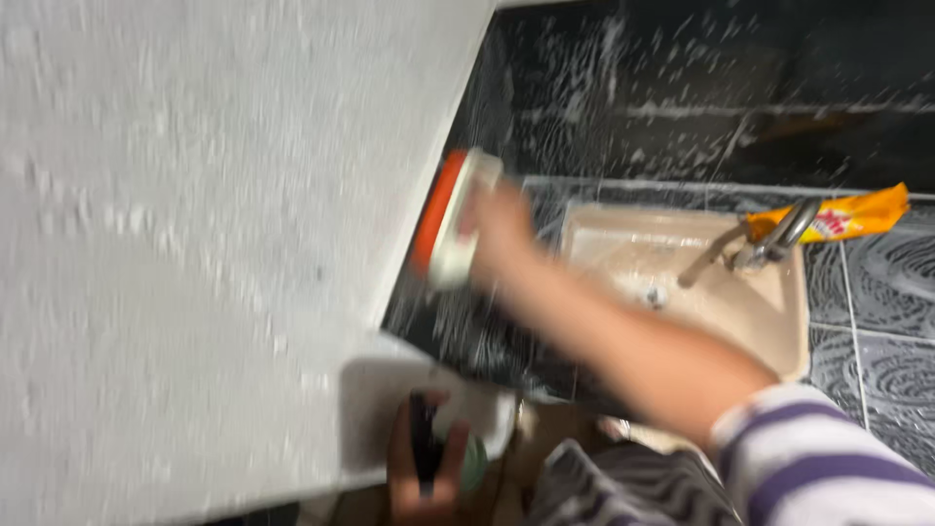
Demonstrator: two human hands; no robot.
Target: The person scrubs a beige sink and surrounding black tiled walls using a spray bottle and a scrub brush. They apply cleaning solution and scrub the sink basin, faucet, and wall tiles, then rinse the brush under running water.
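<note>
Two hands in frame, both busy. Right hand (502, 229), centre of frame, arm reaching up from the striped purple-and-white sleeve (818, 458) at lower right: fingers clamped on a white scrubbing brush with an orange base (450, 219), orange side pressed against the edge of the grey rough-textured wall panel (195, 244) that fills the left half of the frame. Heavy motion blur on hand and brush, finger detail not readable.

Left hand (424, 468), bottom centre: fingers wrapped around a dark slim object (425, 448), too blurred to identify; something green shows just right of it. A white container edge (375, 390) sits right behind that hand.

Right of centre: beige ceramic washbasin (740, 312) with a metal tap (774, 239) over it and a drain in the bowl. An orange plastic packet (857, 214) lies just behind the tap, upper right. Black glossy wall tiles (682, 88) across the top, streaked with white foam spatter; swirled suds on the tiles (896, 292) at far right.
</note>
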